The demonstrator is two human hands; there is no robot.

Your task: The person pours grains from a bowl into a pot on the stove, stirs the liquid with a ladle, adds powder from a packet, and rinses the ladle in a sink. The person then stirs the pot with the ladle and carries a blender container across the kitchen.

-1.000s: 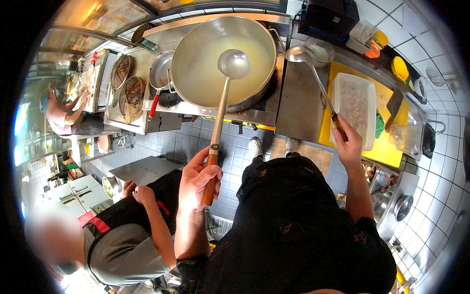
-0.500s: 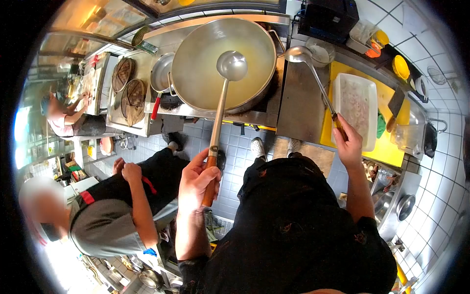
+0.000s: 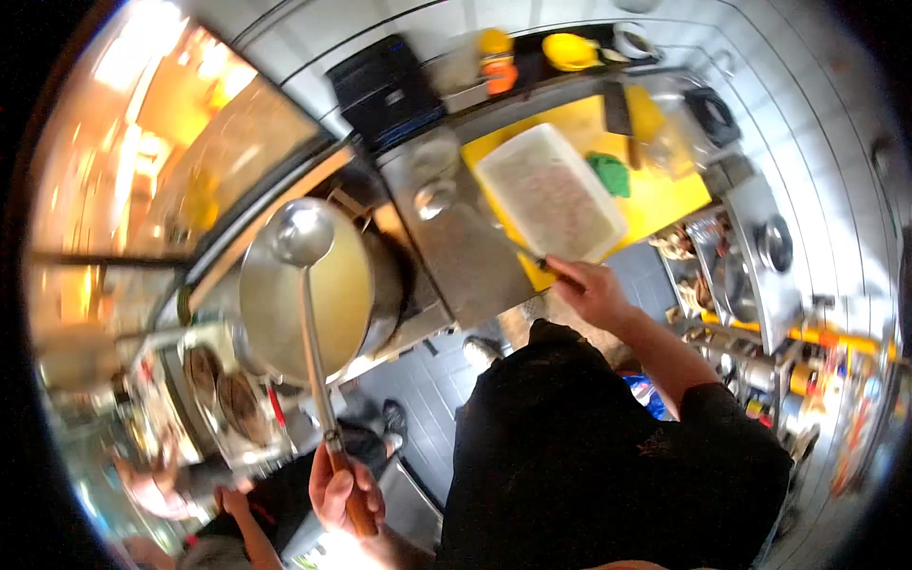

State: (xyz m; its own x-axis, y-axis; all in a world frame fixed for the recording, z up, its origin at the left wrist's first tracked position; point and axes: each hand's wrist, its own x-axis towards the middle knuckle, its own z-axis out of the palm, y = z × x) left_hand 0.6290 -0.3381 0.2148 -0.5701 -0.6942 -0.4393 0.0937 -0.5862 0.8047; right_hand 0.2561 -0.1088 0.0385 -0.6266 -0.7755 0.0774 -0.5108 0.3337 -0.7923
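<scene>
My left hand (image 3: 347,494) is closed round the wooden handle of a large ladle (image 3: 303,234), whose bowl hangs over the far side of a big metal pot (image 3: 266,328) of pale, cloudy liquid. The handle of a second ladle (image 3: 435,199) is gripped in my right hand (image 3: 591,293); its bowl is over the steel counter and its shaft is blurred. Beyond my right hand, a white rectangular tub (image 3: 508,160) with pale pinkish contents in it rests on a yellow board (image 3: 665,204).
A cleaver (image 3: 617,109) and a green cloth (image 3: 609,175) lie on the yellow board. Bamboo lids (image 3: 239,407) sit left of the pot. At the lower left are two other people, one's forearm (image 3: 249,532) near my left hand. A black appliance (image 3: 385,93) stands behind the counter.
The view has swung right and tilted, so pot and board appear rotated. Both hands still hold their ladles. The nearer person appears lower, mostly out of view.
</scene>
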